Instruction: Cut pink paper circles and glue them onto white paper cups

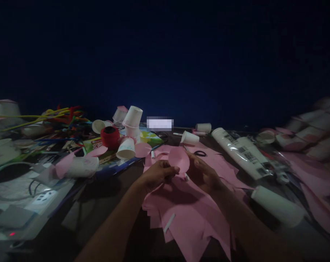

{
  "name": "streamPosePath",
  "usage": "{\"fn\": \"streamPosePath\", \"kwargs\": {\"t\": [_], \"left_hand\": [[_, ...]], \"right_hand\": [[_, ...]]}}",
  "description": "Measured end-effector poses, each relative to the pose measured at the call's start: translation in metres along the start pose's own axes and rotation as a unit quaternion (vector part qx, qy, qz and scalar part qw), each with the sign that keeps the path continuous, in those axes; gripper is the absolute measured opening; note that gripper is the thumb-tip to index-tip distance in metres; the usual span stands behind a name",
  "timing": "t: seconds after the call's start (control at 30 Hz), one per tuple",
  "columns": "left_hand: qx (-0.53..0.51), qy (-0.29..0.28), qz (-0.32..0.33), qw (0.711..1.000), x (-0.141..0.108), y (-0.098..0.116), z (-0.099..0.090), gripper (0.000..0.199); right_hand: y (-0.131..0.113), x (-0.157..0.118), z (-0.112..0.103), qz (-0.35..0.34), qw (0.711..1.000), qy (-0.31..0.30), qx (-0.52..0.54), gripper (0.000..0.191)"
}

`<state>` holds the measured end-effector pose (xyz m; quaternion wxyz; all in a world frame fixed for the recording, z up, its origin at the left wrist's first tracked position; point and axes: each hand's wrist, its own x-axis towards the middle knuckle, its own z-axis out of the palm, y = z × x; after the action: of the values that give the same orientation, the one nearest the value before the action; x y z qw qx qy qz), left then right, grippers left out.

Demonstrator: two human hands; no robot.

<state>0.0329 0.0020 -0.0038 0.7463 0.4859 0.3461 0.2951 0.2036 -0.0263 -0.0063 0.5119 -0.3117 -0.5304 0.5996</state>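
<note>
A round pink paper disc (pixel 179 160) is held up over the pink sheets, pinched between the thumb and fingers of my left hand (pixel 160 171). Close by the disc's right edge is my right hand (pixel 205 173), its fingers stretched out and slightly curved; whether they touch the disc is unclear. Beneath both hands lies a loose stack of cut pink paper (pixel 186 214) with jagged edges. A small white piece (pixel 186 177) shows just under the disc. A black ring-shaped thing (pixel 200 153) rests on the paper beyond my right hand.
Left are stacked paper cups (pixel 132 116), a red roll-like object (pixel 109 137), coloured pipe cleaners (pixel 64 116) and a power strip (pixel 42 200). Wrapped cup sleeves (pixel 236 153), a lying cup (pixel 278 205) and blurred piled cups (pixel 312 127) stand right.
</note>
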Motion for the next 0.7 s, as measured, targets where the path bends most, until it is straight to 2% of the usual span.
{"fn": "streamPosePath", "kwargs": {"t": [0.17,0.3,0.5,0.63,0.7], "left_hand": [[0.026,-0.045,-0.024,0.998,-0.0042,0.003,0.0038,0.033],[0.031,-0.046,-0.027,0.998,-0.0043,0.003,0.0053,0.033],[0.03,-0.057,-0.031,0.997,-0.0028,0.0005,0.0055,0.029],[0.02,-0.055,-0.021,0.998,-0.0021,0.001,0.0032,0.03],[0.014,-0.028,0.002,0.999,-0.001,0.0034,-0.0016,0.03]], "right_hand": [[-0.0009,-0.0035,0.0019,0.011,0.995,-0.061,0.075,0.061],[0.0019,-0.0041,0.0033,0.023,0.986,-0.095,0.136,0.051],[0.0036,-0.0042,0.0054,0.034,0.983,-0.055,0.175,0.033],[0.0017,-0.0019,0.0042,0.06,0.976,-0.034,0.205,0.033],[0.0002,0.0003,0.0003,0.058,0.97,-0.016,0.237,0.034]]}}
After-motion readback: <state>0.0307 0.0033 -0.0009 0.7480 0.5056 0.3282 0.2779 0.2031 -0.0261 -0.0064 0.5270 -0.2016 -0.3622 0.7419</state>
